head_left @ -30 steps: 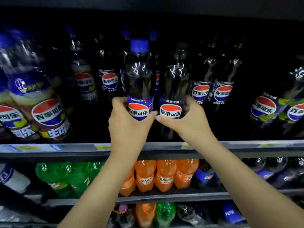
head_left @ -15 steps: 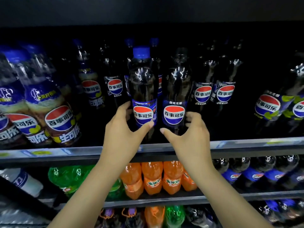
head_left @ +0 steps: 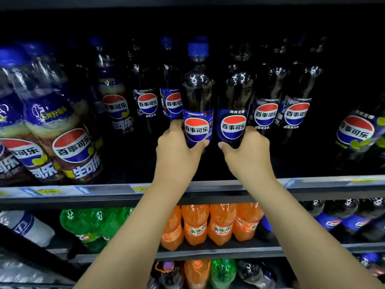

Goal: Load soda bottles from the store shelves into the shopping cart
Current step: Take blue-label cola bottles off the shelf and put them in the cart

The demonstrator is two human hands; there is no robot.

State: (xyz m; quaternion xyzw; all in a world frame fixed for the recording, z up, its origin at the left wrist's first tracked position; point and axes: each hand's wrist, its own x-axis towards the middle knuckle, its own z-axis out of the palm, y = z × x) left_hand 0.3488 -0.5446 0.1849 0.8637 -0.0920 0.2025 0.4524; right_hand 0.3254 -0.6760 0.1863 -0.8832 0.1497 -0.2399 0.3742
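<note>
Close-packed cola rows (head_left: 268, 113) just behind and beside blue-cap bottle (head_left: 198, 90) and black-cap bottle (head_left: 237, 90). Open toward near shelf lip (head_left: 323, 184). Dark free shelf near-left of pair up to tilted bottles (head_left: 70, 147), and near-right up to end bottles (head_left: 354, 132).

This is a shop's drinks aisle. Stacked shelves (head_left: 100, 200) carry dense rows of identical cola bottles (head_left: 265, 97) facing outward. Price-label strips (head_left: 48, 191) run along the shelf edge, and orange soda bottles (head_left: 195, 224) and green soda bottles (head_left: 89, 224) fill the tier below.
</note>
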